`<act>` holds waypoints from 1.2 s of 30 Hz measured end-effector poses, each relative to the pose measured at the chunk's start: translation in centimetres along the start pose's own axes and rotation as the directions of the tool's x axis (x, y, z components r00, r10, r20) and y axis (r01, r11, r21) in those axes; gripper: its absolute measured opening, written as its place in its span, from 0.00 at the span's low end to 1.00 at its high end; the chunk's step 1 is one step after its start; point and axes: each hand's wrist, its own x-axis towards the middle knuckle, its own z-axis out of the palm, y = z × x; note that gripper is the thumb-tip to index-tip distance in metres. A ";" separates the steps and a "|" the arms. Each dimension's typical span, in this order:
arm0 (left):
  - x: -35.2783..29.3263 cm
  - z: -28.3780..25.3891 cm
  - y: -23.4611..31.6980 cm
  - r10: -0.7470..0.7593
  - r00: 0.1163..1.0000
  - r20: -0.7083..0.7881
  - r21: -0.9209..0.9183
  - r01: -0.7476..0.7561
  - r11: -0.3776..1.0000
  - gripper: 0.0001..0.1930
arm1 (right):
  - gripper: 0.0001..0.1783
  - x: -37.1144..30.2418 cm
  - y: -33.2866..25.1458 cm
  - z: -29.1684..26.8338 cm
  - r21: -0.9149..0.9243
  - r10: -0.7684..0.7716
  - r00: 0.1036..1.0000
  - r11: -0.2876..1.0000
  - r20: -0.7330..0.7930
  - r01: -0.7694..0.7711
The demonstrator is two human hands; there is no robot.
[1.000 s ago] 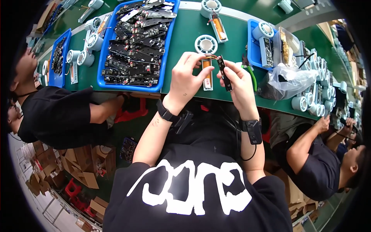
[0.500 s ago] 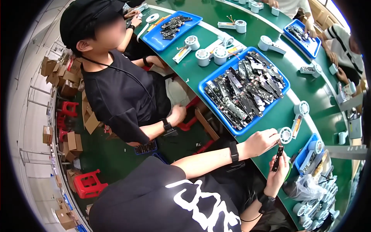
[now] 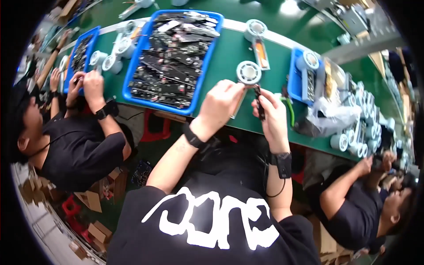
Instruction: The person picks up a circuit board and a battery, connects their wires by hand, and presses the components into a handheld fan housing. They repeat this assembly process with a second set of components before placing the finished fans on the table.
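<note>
A pale blue-grey handheld fan housing with a round, ringed head is held over the table's front edge in front of me. My left hand closes around it just below the head; part of its handle shows under my fingers. My right hand pinches a narrow black circuit board upright, its top end close under the fan head. Wires between board and housing are too small to make out clearly. Beyond lies another fan housing, its handle open with an orange-and-white strip inside.
A blue tray heaped with black circuit boards stands on the green table. Right of my hands are a smaller blue tray, a green-handled tool, a plastic bag and piled fan housings. Co-workers sit on both sides.
My view has turned to the right, so the tray and the left co-worker sit farther left and a right-hand co-worker appears. Both hands keep hold of the fan housing and circuit board.
</note>
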 end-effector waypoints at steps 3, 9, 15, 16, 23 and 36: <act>-0.2 1.1 -0.5 -0.011 1.000 -0.011 -0.090 0.010 0.996 0.13 | 0.17 0.2 -0.3 -0.7 0.025 0.010 0.999 1.000 -0.045 -0.008; -0.2 1.1 0.4 0.094 0.987 0.131 0.190 -0.118 0.975 0.17 | 0.18 -0.3 -0.4 -1.4 0.004 0.002 0.999 1.000 -0.046 -0.002; 0.7 0.2 1.6 0.071 0.963 0.260 0.355 -0.164 0.920 0.20 | 0.19 -1.2 0.0 0.1 -0.208 -0.145 0.988 0.969 -0.047 0.132; 0.8 0.2 1.6 0.086 0.959 0.270 0.357 -0.183 0.916 0.20 | 0.19 -1.3 0.2 0.3 -0.263 -0.182 0.982 0.950 -0.040 0.166; -0.2 0.2 0.1 0.025 0.980 0.199 0.080 -0.042 0.996 0.18 | 0.18 -1.3 1.8 2.3 -0.421 -0.334 0.940 0.864 -0.072 0.275; -2.7 2.1 1.3 -0.290 0.954 0.083 -0.447 0.295 0.844 0.14 | 0.18 -1.4 2.4 3.4 -0.892 -0.711 0.698 0.257 0.086 0.373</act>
